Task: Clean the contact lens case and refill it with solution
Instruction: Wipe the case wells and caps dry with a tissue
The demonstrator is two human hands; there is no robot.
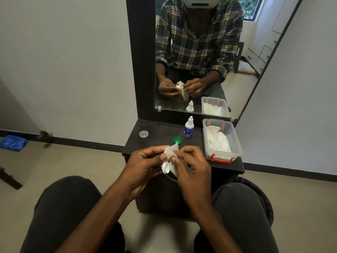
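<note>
White tissue (170, 152) and contact lens case (165, 168) held between both hands above the dark table (156, 141).
Left hand (144, 167) pinches the case; right hand (193, 170) fingers press tissue against it. Green cap (177, 139) at 12 o'clock; solution bottle (189, 127) at 1 o'clock.

Soft crumpled white tissue (170, 152), smooth white plastic lens case (165, 168), glossy green plastic cap (177, 139), clear plastic cap (143, 133), translucent plastic box (235, 143) with red clips, white plastic dropper bottle (189, 127), dark matt tabletop (156, 141)

The blue label on the solution bottle (188, 128) carries print too small to read.
</note>
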